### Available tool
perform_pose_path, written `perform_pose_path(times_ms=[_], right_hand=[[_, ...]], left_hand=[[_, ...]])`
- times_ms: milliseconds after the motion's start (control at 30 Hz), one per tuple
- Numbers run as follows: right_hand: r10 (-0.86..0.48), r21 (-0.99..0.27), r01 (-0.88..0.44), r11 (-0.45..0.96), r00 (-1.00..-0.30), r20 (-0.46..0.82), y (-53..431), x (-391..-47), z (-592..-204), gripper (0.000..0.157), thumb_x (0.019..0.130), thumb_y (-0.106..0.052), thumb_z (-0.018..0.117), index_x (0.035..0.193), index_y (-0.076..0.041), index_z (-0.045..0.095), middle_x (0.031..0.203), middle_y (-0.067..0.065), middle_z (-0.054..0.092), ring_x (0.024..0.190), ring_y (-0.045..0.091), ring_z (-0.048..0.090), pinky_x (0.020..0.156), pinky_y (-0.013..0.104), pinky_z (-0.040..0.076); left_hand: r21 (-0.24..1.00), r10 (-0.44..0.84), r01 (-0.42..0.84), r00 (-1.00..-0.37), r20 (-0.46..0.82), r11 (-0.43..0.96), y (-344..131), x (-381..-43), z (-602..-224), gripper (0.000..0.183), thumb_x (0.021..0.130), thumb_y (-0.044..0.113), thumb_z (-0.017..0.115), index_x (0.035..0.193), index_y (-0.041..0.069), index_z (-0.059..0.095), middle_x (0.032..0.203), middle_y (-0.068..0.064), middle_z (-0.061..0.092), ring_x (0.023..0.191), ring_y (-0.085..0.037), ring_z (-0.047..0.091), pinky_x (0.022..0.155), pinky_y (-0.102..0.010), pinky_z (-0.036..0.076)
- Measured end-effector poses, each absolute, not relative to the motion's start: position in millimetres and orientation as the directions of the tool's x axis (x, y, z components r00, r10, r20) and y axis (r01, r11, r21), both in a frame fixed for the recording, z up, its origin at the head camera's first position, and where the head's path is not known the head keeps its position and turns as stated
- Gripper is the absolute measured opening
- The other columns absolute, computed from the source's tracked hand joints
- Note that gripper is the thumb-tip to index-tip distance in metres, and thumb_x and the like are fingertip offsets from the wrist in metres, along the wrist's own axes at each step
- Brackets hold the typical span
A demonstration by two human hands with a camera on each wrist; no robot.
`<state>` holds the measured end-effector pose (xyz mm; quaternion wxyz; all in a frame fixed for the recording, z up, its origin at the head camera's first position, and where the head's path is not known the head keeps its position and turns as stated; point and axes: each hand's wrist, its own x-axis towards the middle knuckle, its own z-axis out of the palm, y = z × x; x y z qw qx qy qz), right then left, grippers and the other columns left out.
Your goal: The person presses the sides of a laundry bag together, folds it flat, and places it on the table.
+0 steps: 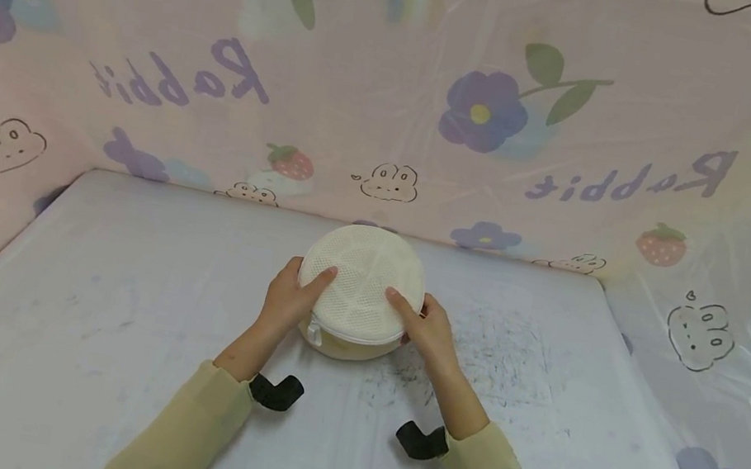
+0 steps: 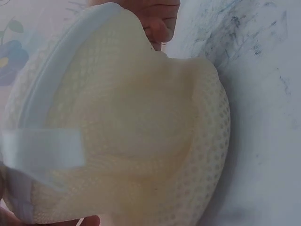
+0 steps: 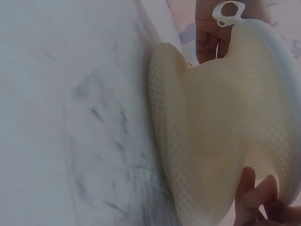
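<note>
A round cream mesh laundry bag (image 1: 363, 283) with a white zipped rim sits on the table, its flat mesh top tilted towards me. My left hand (image 1: 292, 295) grips its left side, thumb on top and fingers under the rim. Opposite, my right hand (image 1: 430, 328) holds the right side the same way. A white tab (image 1: 314, 333) hangs from the rim near the left hand. In the left wrist view the mesh side wall (image 2: 141, 113) is folded inward. The right wrist view shows curled fingers (image 3: 256, 197) against the mesh and a white loop (image 3: 229, 13) at the rim.
The white table (image 1: 120, 357) bears dark scuff marks (image 1: 504, 358) right of the bag. A pink printed sheet (image 1: 372, 83) hangs behind and along both sides. Black curved pieces (image 1: 278, 393) stick out at both wrists beside the cream sleeves.
</note>
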<state>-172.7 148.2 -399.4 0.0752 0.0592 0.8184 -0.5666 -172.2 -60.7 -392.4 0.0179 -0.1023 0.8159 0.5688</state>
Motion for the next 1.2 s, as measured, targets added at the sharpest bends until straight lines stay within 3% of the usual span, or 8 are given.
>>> perform_pose_path(times_ms=[200,333,433,633,867,1033,1200], right_hand=[[0.015,-0.903,0.194,0.383,-0.979,-0.203,148.0,-173.3,-403.1,0.052,0.081,-0.055,0.062,0.102,-0.007,0.057,0.07,0.0,0.051,0.058,0.021,0.046,0.057,0.029,0.04],[0.028,-0.899,0.197,0.391,-0.979,-0.202,147.3,-173.5,-404.3,0.06,0.081,-0.054,0.062,0.115,-0.007,0.051,0.087,0.005,0.056,0.062,0.019,0.049,0.057,0.03,0.043],[0.051,-0.895,0.193,0.403,-0.981,-0.188,146.8,-173.3,-403.7,0.072,0.079,-0.056,0.063,0.129,-0.009,0.04,0.108,0.008,0.054,0.074,0.018,0.052,0.06,0.03,0.047],[0.063,-0.865,0.002,0.502,-0.997,0.034,146.8,-171.3,-402.9,0.079,0.08,-0.053,0.064,0.14,-0.011,0.032,0.133,0.011,0.043,0.109,0.025,0.048,0.082,0.037,0.047],[-0.004,-0.752,-0.217,0.623,-0.962,0.274,147.2,-169.7,-405.4,0.072,0.085,-0.044,0.062,0.14,-0.007,0.035,0.142,0.015,0.035,0.128,0.03,0.038,0.094,0.044,0.045],[-0.056,-0.678,-0.279,0.68,-0.942,0.331,147.5,-170.8,-408.6,0.07,0.087,-0.045,0.059,0.142,-0.007,0.035,0.147,0.018,0.029,0.136,0.034,0.029,0.105,0.055,0.032],[-0.137,-0.585,-0.357,0.728,-0.912,0.385,147.3,-172.6,-410.0,0.068,0.09,-0.044,0.054,0.144,-0.009,0.032,0.151,0.018,0.024,0.14,0.035,0.022,0.108,0.057,0.026]], left_hand=[[0.917,-0.172,-0.184,-0.977,-0.129,0.354,-61.3,-174.7,-400.1,0.061,0.089,0.044,0.055,0.129,0.0,0.044,0.124,-0.02,0.054,0.117,-0.033,0.052,0.101,-0.046,0.041],[0.911,-0.185,-0.172,-0.977,-0.108,0.375,-61.9,-174.7,-401.2,0.063,0.089,0.045,0.054,0.13,0.0,0.043,0.127,-0.021,0.053,0.12,-0.034,0.05,0.102,-0.047,0.04],[0.903,-0.191,-0.139,-0.979,-0.065,0.406,-61.9,-174.1,-401.2,0.063,0.089,0.045,0.053,0.132,0.0,0.042,0.13,-0.021,0.051,0.122,-0.035,0.048,0.102,-0.048,0.038],[0.856,-0.169,0.04,-0.974,0.147,0.516,-61.0,-168.6,-401.6,0.064,0.09,0.038,0.054,0.136,-0.001,0.036,0.134,-0.02,0.044,0.124,-0.035,0.041,0.104,-0.048,0.034],[0.617,-0.046,0.276,-0.89,0.453,0.737,-58.2,-162.0,-403.9,0.059,0.089,0.034,0.055,0.137,0.002,0.041,0.143,-0.022,0.036,0.13,-0.039,0.035,0.104,-0.056,0.029],[0.506,0.034,0.338,-0.855,0.518,0.793,-56.2,-160.9,-405.1,0.058,0.089,0.036,0.053,0.136,0.003,0.044,0.145,-0.023,0.034,0.132,-0.041,0.032,0.106,-0.057,0.026],[0.459,0.1,0.328,-0.885,0.454,0.826,-55.9,-159.0,-402.4,0.06,0.09,0.04,0.049,0.139,0.007,0.041,0.15,-0.02,0.028,0.138,-0.039,0.024,0.111,-0.055,0.02]])
